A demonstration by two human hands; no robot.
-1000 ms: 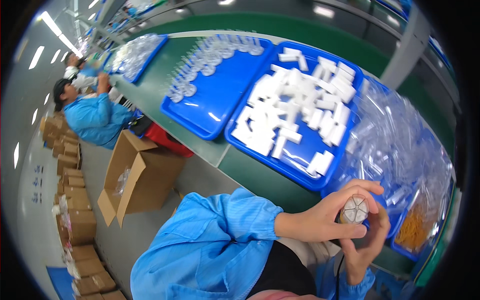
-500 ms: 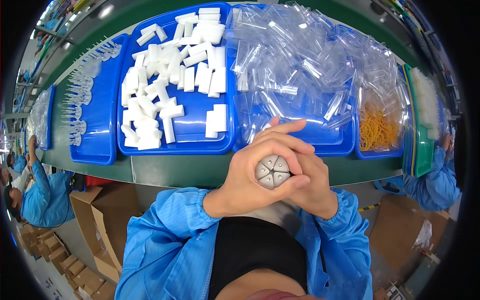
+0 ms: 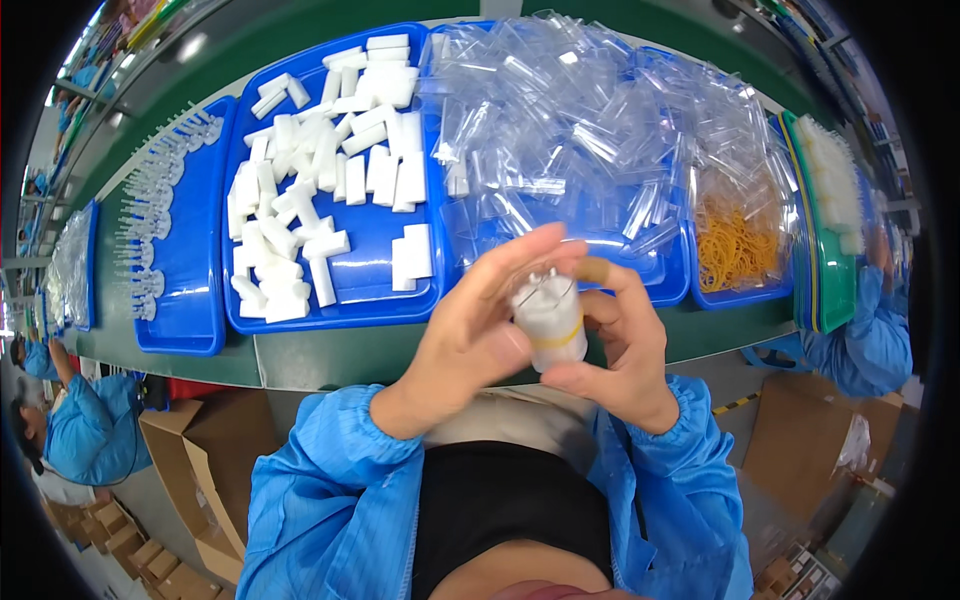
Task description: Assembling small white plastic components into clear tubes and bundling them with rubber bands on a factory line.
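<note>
Between my two hands, above the table's near edge, is a white round bundle with a segmented top and a yellow rubber band around it. It stands tilted, so its side shows as well as its top. My left hand grips it from the left, thumb on its near side and fingers behind. My right hand curls around its right side, thumb low and index finger near the top. White foam-like blocks lie in the blue tray beyond my left hand.
Clear plastic sleeves fill the middle tray, with yellow rubber bands in a tray to the right. White pieces with thin pins line the far-left tray. Green trays are stacked at right. An open cardboard box stands below left.
The bundle has tipped from top-on to side-on, showing the rubber band. My right hand has come out from behind my left and opened around the bundle's right side. The view has shifted slightly.
</note>
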